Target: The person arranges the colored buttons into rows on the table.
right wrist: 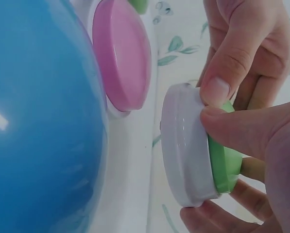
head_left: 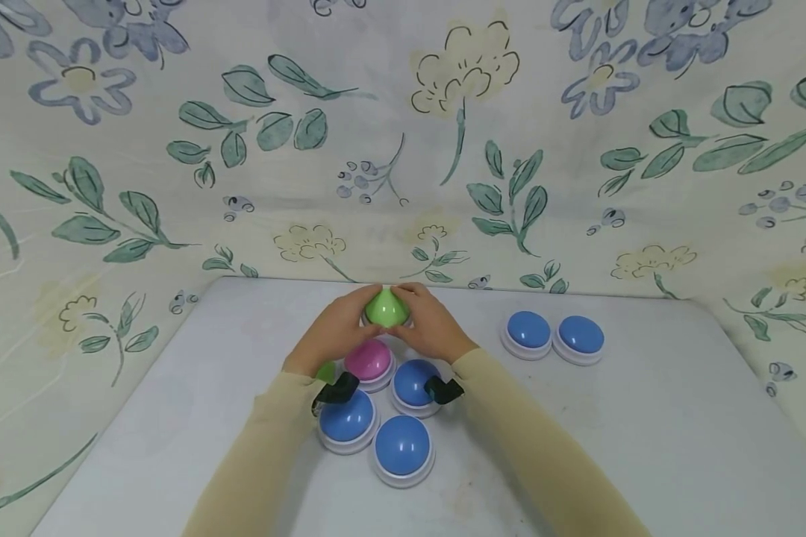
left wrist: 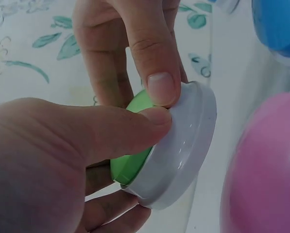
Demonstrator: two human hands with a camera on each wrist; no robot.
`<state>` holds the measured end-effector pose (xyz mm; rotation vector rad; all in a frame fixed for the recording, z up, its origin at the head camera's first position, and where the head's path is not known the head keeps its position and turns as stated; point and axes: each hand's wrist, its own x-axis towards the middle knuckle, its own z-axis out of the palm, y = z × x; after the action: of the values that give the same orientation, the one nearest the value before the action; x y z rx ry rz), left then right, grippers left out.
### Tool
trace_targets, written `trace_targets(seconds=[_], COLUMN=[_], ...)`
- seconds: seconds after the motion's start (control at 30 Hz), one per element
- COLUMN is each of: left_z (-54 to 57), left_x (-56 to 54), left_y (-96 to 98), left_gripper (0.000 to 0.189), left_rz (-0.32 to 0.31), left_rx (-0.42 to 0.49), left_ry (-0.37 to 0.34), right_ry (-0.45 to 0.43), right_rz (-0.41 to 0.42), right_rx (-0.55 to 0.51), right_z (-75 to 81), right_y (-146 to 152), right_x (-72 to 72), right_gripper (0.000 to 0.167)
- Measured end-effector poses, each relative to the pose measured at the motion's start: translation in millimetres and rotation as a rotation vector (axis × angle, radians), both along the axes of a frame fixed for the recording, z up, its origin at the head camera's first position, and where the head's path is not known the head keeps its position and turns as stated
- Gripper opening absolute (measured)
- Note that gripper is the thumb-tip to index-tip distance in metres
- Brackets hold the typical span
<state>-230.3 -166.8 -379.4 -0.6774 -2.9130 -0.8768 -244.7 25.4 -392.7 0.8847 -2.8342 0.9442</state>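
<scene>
Green button is partly hidden by left hand and right hand, both curled around it, gripping.

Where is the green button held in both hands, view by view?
Head: green button just below centre.
Left wrist: green button near centre, tilted.
Right wrist: green button right of centre.
Shared landmark: pink button, just below it in head, lower right in left wrist, upper left in right wrist.
</scene>
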Motion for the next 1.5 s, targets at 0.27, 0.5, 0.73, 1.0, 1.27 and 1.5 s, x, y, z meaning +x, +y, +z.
trace_targets(seconds=[0.27,0.5,0.73,1.0,1.27,1.5], left_z=[0.7,0.3,-2.2,-6.0,-6.5,-6.1], left_x=[8.7,14.5,15.9,15.9,15.6,12.4], left_y=[9.9,21.1,33.9,48.4,61.2,70.7], left_gripper=[0.071,0.07,0.069,0.07,0.07,0.067], left_rz=[0.007,-0.009,-0.025,-0.039,-0.053,-0.064], left_rx=[0.015,0.036,0.038,0.032,0.039,0.045], left_ry=[0.042,0.059,0.057,0.035,0.011,0.002], right_ry=[0.013,0.035,0.049,0.087,0.044,0.029], right_rz=[-0.008,-0.013,-0.008,-0.007,-0.029,-0.046], right_rx=[-0.041,-0.053,-0.055,-0.097,-0.116,-0.103], right_z=[1.4,0.5,-2.8,-6.0,-6.9,-7.4], right_y=[9,19,33,50,62,71], right_x=[9.7,15.4,18.7,23.7,27.1,25.6], right_gripper=[0.068,0.068,0.067,0.065,0.065,0.066])
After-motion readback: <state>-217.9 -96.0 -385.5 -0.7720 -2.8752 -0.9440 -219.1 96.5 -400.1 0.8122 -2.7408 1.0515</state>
